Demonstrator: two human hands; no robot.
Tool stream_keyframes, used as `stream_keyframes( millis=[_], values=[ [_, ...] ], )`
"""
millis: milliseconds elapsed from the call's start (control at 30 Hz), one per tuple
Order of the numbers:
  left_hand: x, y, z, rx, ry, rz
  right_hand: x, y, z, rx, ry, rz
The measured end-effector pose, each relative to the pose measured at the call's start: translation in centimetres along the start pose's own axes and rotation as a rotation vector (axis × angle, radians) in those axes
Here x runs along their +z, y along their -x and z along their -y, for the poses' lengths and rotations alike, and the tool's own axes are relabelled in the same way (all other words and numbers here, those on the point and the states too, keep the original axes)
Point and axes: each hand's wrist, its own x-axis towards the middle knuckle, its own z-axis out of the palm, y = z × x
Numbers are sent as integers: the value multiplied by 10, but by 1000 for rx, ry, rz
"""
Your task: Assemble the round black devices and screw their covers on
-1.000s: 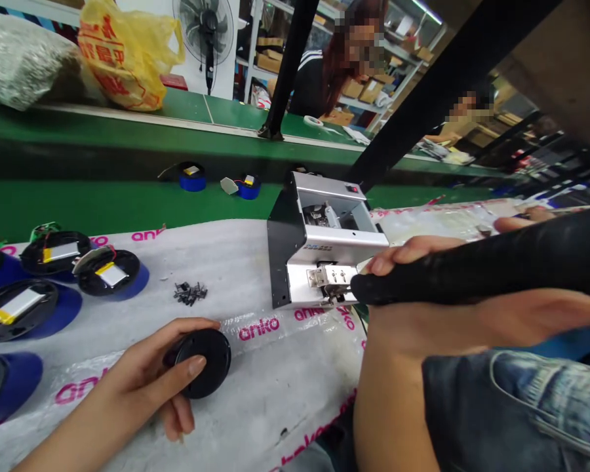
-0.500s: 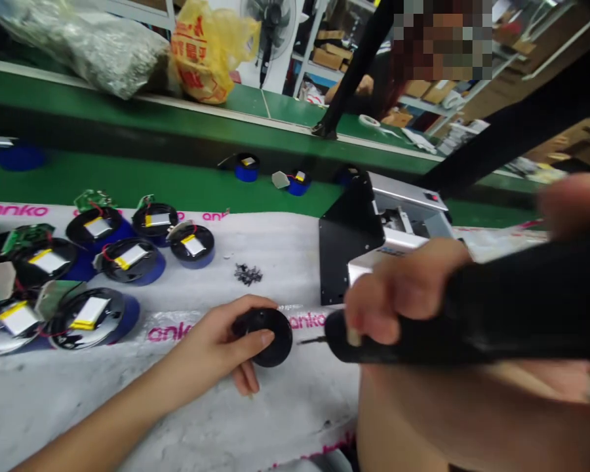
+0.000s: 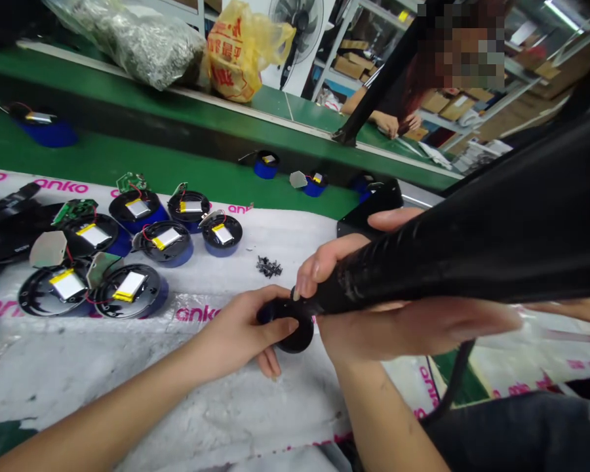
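My left hand (image 3: pixel 243 331) is closed on a round black disc-shaped part (image 3: pixel 295 331) and holds it down on the white foam sheet (image 3: pixel 226 406). My right hand (image 3: pixel 388 308) is wrapped round a thick black electric screwdriver (image 3: pixel 452 255). Its tip comes down onto the disc between my two hands, and the bit itself is hidden. A small heap of dark screws (image 3: pixel 269 266) lies just behind the disc.
Several open round housings with yellow-tabbed batteries (image 3: pixel 128 285) sit at the left on the foam. The black-sided screw feeder (image 3: pixel 368 206) is behind my right hand. Beyond runs a green conveyor (image 3: pixel 128 164) with more blue parts (image 3: pixel 265 164). A yellow bag (image 3: pixel 240 49) and another person's hand (image 3: pixel 393 123) are at the far side.
My right hand carried the screwdriver from the screw feeder leftward and down onto the disc. The view swung left, showing more housings. My left hand kept hold of the disc.
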Motion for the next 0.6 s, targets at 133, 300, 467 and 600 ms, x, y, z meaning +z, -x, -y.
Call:
stream_keyframes(
  millis=[133, 300, 467, 600],
  values=[
    [1, -1, 1, 6, 8, -14, 2, 3, -7, -30, -89, -18],
    [-1, -2, 2, 15, 21, -22, -3, 8, -18, -39, -154, 35],
    [-1, -3, 4, 27, -8, -23, 0, 15, -34, -133, -181, -35],
    [1, -1, 3, 4, -85, -37, -15, 6, -21, -82, -291, 11]
  ],
)
